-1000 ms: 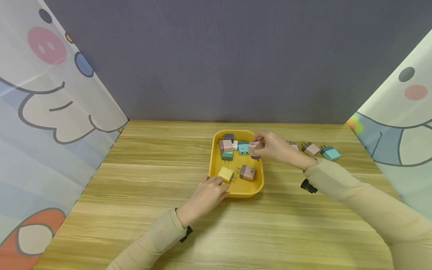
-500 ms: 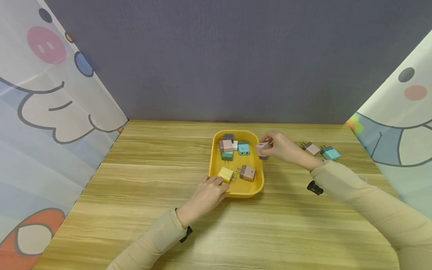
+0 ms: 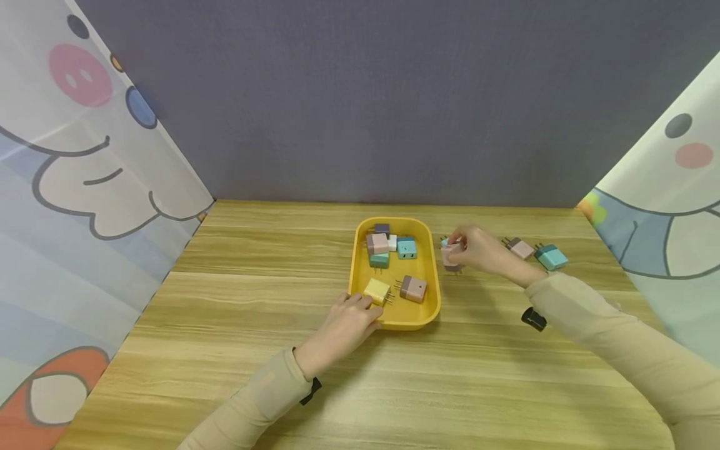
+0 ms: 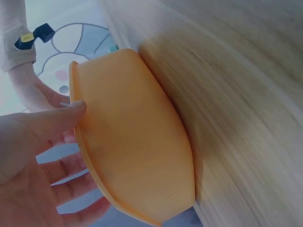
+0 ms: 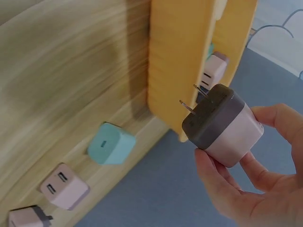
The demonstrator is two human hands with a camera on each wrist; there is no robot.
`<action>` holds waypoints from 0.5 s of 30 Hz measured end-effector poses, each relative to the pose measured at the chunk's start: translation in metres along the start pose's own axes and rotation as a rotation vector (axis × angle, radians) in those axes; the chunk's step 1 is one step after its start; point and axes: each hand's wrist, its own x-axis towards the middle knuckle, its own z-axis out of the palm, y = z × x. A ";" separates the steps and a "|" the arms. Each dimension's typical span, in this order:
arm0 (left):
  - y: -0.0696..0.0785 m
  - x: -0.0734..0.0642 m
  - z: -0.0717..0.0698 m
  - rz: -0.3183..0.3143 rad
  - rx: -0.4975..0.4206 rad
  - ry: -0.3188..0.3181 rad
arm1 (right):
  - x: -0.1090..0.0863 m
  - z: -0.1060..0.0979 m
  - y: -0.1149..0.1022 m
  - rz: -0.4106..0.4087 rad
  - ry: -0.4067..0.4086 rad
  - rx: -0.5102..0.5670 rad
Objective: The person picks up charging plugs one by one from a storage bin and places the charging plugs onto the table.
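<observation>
The right hand is pinching a boxy pink-and-brown plastic plug charger by its sides, thumb and fingers closed only as far as its width. It is holding the charger above the wood-grained table, just right of the rounded rectangular yellow plastic tray. The two thin metal prongs are pointing away from the palm, so gripping the smooth body looks right; catching them on the tray's right wall would probably twist the charger loose. Clearing the rim by lifting before any sideways move seems safest.

A boxy turquoise plastic charger is lying close by on the table, so the fingers want room there to avoid nudging it.

The left hand is pinching the tray's near left rim, thumb against the outside wall, fingers over the edge. Light, even pressure should steady the tray; bearing down harder could tip it. A boxy yellow plastic charger is lying inside, just beside those fingers.
</observation>
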 end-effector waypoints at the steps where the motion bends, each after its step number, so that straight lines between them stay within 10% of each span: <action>1: 0.000 0.000 0.000 -0.001 0.000 0.000 | 0.000 0.001 0.001 0.005 -0.006 -0.003; 15: 0.000 0.000 -0.001 -0.003 0.003 -0.010 | 0.003 0.012 0.023 0.052 -0.089 -0.033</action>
